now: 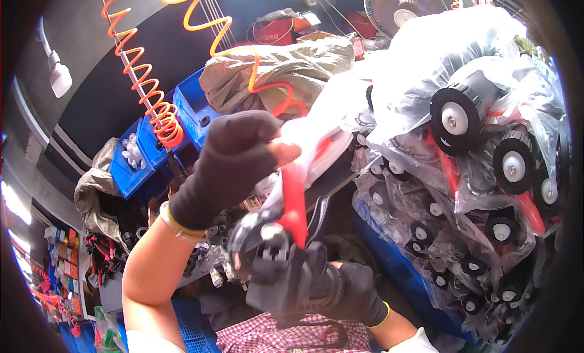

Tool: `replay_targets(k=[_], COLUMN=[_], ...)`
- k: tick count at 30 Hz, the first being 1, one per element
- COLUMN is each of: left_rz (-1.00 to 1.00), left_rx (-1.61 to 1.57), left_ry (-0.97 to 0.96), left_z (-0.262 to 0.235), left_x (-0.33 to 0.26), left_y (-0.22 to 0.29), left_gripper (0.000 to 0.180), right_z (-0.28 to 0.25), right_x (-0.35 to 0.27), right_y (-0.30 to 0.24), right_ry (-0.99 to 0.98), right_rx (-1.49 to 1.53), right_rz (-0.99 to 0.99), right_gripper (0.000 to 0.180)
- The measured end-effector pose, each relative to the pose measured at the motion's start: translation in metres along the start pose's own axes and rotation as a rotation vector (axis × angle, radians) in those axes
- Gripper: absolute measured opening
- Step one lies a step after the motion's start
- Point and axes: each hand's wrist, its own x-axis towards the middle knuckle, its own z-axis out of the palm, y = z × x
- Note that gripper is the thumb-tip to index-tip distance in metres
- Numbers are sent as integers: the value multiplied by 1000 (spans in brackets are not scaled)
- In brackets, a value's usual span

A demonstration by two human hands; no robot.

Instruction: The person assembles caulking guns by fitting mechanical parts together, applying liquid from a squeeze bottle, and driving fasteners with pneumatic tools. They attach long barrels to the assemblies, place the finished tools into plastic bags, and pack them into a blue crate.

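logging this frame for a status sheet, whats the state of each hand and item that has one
left hand in dark fingerless glove: raised, closed on white plastic wrap
right hand in dark glove: closed around black part
red plastic bar: upright, between the two hands
black-and-white wheeled assemblies: bagged in clear plastic, piled up
orange coiled air hose: hanging, stretched
blue plastic bins: open, small parts inside
white electric fan: cannot tell if running

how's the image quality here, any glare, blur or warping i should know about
Head view: strong fisheye warping, with a black vignette at the corners; glare washes out the clear plastic bags at upper right; the left hand and right hand, both in dark gloves, are close and slightly soft; the orange coiled hose looks reasonably sharp.
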Motion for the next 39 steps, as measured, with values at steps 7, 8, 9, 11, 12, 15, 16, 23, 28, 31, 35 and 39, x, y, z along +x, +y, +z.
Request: replay_targets(k=[7,8,9,11,12,15,16,23,28,31,35,39], left_rz=[-92,180,237,269,-4,-343,-499,-421,-664,-680,-1121,-841], left_rx=[108,351,514,662,318,-1021,-710,-111,-672,-998,-704,738], left_ry=[155,-207,-168,-79,14,794,612,616,1045,1133,556,608], left_z=[43,48,65,89,96,112,111,48,39,81,89,116], left_x=[-96,-113,-153,-195,-228,-207,-212,-252,-352,-430,-487,-588], left_y=[71,81,77,56,40,61,57,95,134,135,195,264], left_gripper=[16,19,13,27,37,83,87,110,86,55,31,50], right_z=[13,5,6,18,25,64,82,104,186,206,226,259], right_x=[34,39,50,46,52,55,38,101,7,-23,-57,-56], right_y=[-15,-13,-20,-19,-24,-16,12,98,12,-62,-128,-178], right_ry=[157,49,61,18,12,31,-76,-224,-850,-1061,-1334,-1722], right_rx=[-508,-127,-14,-367,-342,-141,-248,295,405,1241,1440,1075], right_rz=[-122,-14,44,-15,-42,-71,-266,-255,263,900,722,675], right_gripper=[52,56,64,78,78,68,66,59,57,79,89,75])
